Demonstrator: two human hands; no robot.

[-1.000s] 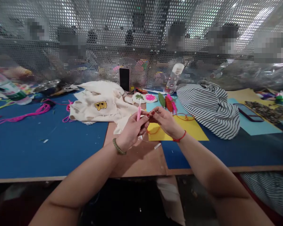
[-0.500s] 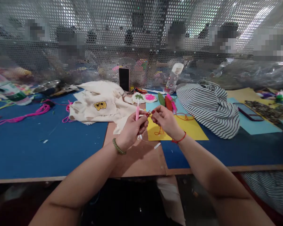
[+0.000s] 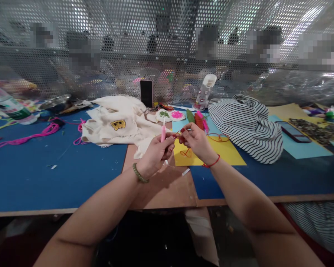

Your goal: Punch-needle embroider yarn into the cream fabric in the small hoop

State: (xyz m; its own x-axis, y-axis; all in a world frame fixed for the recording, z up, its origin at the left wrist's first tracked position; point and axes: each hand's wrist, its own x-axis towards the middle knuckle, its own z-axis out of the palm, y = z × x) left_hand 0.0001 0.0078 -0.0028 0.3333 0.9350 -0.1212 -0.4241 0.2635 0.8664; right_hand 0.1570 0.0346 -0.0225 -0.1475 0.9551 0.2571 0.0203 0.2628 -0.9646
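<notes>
Along the left of the blue table (image 3: pixel 58 185), a bottle (image 3: pixel 9 104) leans beyond pink yarn (image 3: pixel 39 134), with a rumpled cream cloth (image 3: pixel 128 131) to their right. Near the middle, the left hand (image 3: pixel 156 152) grips a pink-handled tool (image 3: pixel 163 134), its metal tip upward, and just beside it the right hand (image 3: pixel 197 141) pinches an orange thread (image 3: pixel 186 152) that dangles above a yellow sheet (image 3: pixel 225 154). Farther right, striped fabric (image 3: pixel 250 129) lies bunched, then a phone (image 3: pixel 292 132) rests on light-blue paper (image 3: pixel 308 150).
</notes>
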